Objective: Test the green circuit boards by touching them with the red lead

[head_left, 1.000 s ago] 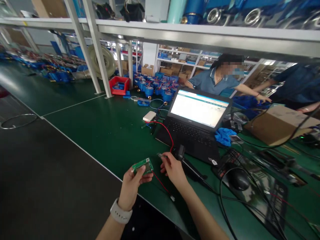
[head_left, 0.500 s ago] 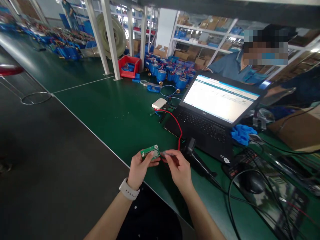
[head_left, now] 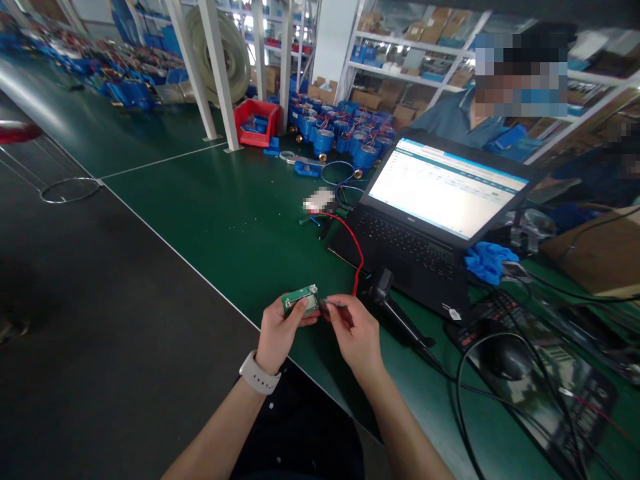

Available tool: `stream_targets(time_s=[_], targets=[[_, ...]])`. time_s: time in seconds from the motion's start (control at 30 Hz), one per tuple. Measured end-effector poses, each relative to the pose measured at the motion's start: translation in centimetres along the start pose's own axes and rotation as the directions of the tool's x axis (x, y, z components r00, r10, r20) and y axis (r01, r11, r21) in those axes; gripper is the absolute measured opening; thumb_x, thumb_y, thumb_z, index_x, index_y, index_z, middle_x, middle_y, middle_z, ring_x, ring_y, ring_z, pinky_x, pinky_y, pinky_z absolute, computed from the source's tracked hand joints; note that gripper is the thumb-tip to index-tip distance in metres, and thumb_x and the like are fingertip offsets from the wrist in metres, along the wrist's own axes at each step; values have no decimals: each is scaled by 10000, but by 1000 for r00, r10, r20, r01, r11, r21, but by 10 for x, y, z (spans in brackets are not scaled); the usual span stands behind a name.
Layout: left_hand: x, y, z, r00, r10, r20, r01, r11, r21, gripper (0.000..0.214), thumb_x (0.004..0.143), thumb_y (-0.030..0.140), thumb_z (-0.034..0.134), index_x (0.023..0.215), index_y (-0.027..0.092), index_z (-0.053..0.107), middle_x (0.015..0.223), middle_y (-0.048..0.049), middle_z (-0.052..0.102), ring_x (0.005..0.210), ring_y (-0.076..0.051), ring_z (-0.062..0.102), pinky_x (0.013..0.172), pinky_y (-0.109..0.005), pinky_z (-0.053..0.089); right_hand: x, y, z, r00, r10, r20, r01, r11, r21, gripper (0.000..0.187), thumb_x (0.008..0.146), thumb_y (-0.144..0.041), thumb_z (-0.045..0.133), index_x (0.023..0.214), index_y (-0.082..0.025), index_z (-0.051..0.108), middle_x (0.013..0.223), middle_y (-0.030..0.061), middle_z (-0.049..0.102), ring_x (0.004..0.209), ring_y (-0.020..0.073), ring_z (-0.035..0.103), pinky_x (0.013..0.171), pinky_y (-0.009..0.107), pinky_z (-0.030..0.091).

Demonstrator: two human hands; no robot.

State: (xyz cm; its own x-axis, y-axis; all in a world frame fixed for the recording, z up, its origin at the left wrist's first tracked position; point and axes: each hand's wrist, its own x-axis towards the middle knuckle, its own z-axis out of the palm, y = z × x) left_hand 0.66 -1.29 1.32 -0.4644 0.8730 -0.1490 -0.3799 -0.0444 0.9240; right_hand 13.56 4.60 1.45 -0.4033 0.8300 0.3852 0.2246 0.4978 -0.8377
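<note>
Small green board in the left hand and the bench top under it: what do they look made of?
Small green circuit board: looks like rigid laminate, matte green coat, silvery metal parts on top. Dark green bench top: likely a rubber or vinyl mat, smooth with soft sheen; can't tell which.

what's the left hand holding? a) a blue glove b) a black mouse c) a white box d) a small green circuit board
d: the left hand grips a small green circuit board above the table edge, while the right hand holds a connector at the board's side; the mouse and blue glove lie untouched near the laptop.
</note>
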Motion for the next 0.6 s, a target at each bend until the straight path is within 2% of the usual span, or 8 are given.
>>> stream_targets(time_s=[0.27,0.6], targets=[[-3,-4,1,998,59,-16,-58,997,46,278,774,328,690,955,120,652,882,-57,706,757,-188,701,688,-273,615,1,-5,2,992,-127,0,126,980,-156,128,888,-145,497,915,-192,613,830,41,653,736,149,644,629,235,532],[-7,-10,-2,993,117,-12,-114,983,142,264,781,329,681,974,150,668,884,-44,717,767,-188,697,720,-287,602,2,-8,4,992,-126,22,127,968,-214,142,879,-129,483,895,-191,609,811,36,650,717,154,632,658,250,516]])
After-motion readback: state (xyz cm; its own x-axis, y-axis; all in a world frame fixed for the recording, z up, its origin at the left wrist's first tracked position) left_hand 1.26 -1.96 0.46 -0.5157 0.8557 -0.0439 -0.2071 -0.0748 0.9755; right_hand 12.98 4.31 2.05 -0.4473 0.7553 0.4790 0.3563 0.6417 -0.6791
